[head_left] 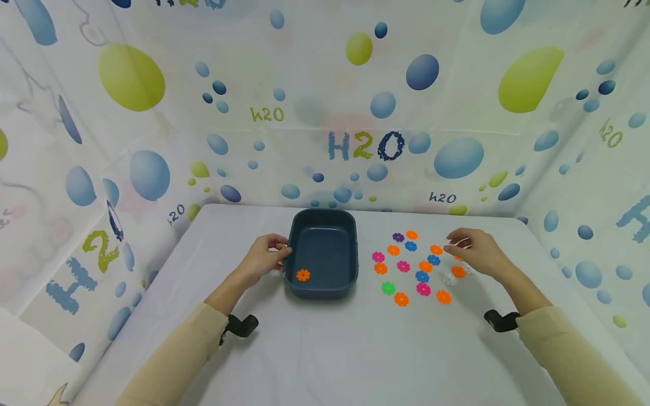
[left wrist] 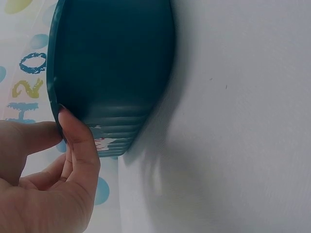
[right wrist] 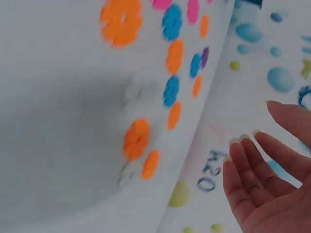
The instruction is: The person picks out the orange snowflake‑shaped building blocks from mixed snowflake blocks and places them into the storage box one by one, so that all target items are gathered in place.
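A dark blue plastic bin point(head_left: 325, 290) stands on the white table, with one orange flower-shaped disc point(head_left: 303, 275) lying in its near left corner. My left hand point(head_left: 265, 256) pinches the bin's left rim between thumb and fingers; the left wrist view shows this grip on the bin wall point(left wrist: 112, 58) closely. To the right, my right hand point(head_left: 474, 249) hovers over the right side of the scattered flower discs. Its fingers are loosely bent with a gap to the thumb, and nothing shows between them in the right wrist view, where an orange disc point(right wrist: 136, 139) lies below on the table.
Several flower discs lie spread right of the bin: pink point(head_left: 403, 266), blue point(head_left: 422, 276), green point(head_left: 388, 288), purple point(head_left: 398, 237), whitish point(head_left: 449, 279) and more orange ones. Behind the table point(head_left: 355, 349) hangs a patterned curtain point(head_left: 315, 73). Both wrists carry small black cameras point(head_left: 242, 326).
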Demonstrator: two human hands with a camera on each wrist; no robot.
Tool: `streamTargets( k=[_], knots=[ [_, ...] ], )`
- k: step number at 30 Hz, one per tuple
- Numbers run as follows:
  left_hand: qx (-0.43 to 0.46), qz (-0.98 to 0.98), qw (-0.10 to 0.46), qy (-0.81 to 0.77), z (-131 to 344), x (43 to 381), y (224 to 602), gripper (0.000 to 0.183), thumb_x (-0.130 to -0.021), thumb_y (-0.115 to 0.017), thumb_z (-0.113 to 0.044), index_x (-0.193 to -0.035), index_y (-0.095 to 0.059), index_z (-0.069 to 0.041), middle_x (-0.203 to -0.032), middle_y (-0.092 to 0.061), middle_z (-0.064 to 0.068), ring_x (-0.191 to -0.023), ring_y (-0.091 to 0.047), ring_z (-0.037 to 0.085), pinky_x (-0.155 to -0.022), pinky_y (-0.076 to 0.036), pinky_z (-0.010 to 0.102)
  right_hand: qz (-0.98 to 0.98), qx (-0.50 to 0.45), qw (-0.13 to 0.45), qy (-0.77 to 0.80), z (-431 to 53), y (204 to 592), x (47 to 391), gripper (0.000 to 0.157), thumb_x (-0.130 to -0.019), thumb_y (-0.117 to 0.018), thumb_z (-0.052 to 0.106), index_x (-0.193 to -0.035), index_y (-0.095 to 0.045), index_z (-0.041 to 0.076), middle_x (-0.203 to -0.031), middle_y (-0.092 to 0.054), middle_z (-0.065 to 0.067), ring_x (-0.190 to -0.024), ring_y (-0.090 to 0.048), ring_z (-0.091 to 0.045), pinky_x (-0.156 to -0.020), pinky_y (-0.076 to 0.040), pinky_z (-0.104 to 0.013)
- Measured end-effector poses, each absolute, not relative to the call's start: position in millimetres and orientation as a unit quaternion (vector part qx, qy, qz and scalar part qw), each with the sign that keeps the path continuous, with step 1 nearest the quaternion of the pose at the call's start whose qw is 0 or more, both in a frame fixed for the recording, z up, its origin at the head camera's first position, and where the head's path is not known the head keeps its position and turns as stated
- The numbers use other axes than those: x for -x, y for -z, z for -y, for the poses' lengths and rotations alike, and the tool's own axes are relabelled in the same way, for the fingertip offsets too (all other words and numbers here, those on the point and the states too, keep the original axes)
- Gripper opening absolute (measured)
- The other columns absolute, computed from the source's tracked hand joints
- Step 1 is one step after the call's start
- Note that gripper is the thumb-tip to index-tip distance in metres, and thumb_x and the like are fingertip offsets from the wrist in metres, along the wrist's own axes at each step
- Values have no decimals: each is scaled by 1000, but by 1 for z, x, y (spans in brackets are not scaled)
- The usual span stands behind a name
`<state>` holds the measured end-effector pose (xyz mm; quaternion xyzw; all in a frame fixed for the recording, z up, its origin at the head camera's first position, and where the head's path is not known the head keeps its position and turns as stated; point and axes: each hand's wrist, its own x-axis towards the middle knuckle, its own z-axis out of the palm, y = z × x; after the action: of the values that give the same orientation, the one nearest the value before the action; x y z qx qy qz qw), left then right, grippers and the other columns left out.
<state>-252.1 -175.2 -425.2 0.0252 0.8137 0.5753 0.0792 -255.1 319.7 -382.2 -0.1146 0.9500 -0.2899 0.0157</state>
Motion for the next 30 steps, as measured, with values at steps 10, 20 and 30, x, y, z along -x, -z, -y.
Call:
streamTargets(
  k=[10, 20, 30],
  knots=[
    [-26, -815, 75, -575, 177, 255, 425, 33, -102, -60, -7, -131, -55, 9, -104, -56, 14, -77, -61, 18, -65, -58, 26, -956, 36, 74, 280, -367, 409, 281, 47, -102, -63, 27, -131, -57, -9, -123, -60, -29, -111, -56, -44, -92, -54, -55],
    [-28, -811, 78, -579, 175, 255, 427, 33, -102, -60, -7, -131, -55, 9, -103, -56, 14, -75, -61, 17, -64, -58, 25, -945, -27, 143, 292, -378, 428, 290, 53, -100, -65, 32, -132, -55, -9, -128, -55, -32, -109, -52, -43, -96, -50, -59],
    [-22, -813, 80, -576, 176, 253, 426, 34, -102, -60, -8, -132, -55, 7, -104, -56, 13, -75, -62, 19, -65, -58, 26, -939, -42, 151, 307, -376, 431, 292, 49, -98, -68, 28, -128, -57, -9, -120, -58, -27, -105, -51, -39, -96, -49, -54]
  ],
)
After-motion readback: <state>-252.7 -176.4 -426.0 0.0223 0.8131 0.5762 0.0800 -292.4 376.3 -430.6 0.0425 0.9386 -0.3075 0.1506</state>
